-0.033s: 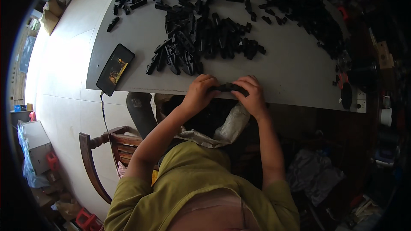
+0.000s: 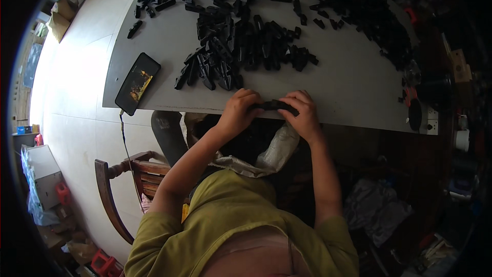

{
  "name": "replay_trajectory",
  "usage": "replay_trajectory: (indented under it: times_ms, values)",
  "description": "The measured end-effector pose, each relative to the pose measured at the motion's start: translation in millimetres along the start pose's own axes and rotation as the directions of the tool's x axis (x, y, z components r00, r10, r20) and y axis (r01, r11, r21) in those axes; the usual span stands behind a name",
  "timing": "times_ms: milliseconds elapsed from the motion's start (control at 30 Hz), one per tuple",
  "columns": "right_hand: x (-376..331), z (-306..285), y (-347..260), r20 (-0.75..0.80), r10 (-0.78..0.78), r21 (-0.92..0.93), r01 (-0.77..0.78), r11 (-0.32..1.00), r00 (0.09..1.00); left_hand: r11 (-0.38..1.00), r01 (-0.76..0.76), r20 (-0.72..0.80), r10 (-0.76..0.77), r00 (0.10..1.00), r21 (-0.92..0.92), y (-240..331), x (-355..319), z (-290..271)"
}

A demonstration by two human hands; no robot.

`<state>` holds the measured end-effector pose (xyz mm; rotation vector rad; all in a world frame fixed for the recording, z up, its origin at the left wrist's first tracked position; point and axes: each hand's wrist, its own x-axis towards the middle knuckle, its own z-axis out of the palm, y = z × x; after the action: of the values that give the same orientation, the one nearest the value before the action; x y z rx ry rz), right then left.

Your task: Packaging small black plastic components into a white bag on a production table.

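Observation:
Both hands meet at the near edge of a grey table (image 2: 169, 92). Between them is a long black plastic part (image 2: 274, 105), held roughly level from side to side. My left hand (image 2: 239, 110) is closed on its left end, and my right hand (image 2: 301, 113) pinches its right end with thumb and fingers. The part's exact kind does not show, since the fingers cover both ends. Just beyond my hands lies a heap of similar black parts (image 2: 220, 56). Below them, an open white woven sack (image 2: 282, 146) hangs at my lap, its inside dark.
A phone (image 2: 137, 84) lies at the table's left, a cable (image 2: 125, 138) running down from it. More black parts (image 2: 379, 25) cover the far right. A wooden chair (image 2: 110, 190) stands at left. A red-and-black tool (image 2: 414, 110) rests by the right corner.

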<state>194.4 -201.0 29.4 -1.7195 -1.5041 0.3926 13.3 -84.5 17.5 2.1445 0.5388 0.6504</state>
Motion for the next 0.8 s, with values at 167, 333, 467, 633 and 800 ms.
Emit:
replay_trajectory:
  times_ms: [167,333,467,633,800]
  values:
    - [-4,-14,9,0.128,-0.092,-0.193,0.115,0.974,0.988,1.0,-0.003,0.055,0.004,0.998,-0.02,-5,3,-5]
    - [2,-3,10,0.06,-0.147,-0.201,0.156,0.967,0.987,0.998,-0.052,0.07,0.055,0.996,-0.047,-7,6,-7]
    - [14,-12,12,0.2,-0.161,-0.125,0.189,0.974,0.966,0.994,-0.086,0.098,0.092,0.991,-0.071,-15,6,-10]
    - [18,1,0,0.287,-0.161,-0.122,0.203,0.972,0.944,0.986,-0.13,0.111,0.142,0.984,-0.105,-13,4,-8]
    - [27,3,-2,0.288,-0.203,-0.031,0.221,0.975,0.936,0.986,-0.165,0.174,0.167,0.97,-0.03,-5,-14,-19]
